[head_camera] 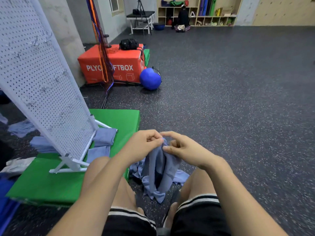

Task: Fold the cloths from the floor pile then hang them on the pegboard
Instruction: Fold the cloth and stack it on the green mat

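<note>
Left hand [144, 143] and right hand [180, 148] nearly touching, both pinching the top edge of a blue cloth [160, 169], draped down between the knees onto the floor pile [181, 176]; pegboard [42, 82] off to the left.

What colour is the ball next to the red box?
The ball is blue, clearest in the head view.

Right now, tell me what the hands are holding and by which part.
The left hand and right hand both pinch one blue cloth at its bunched top edge; the rest hangs free below.
</note>
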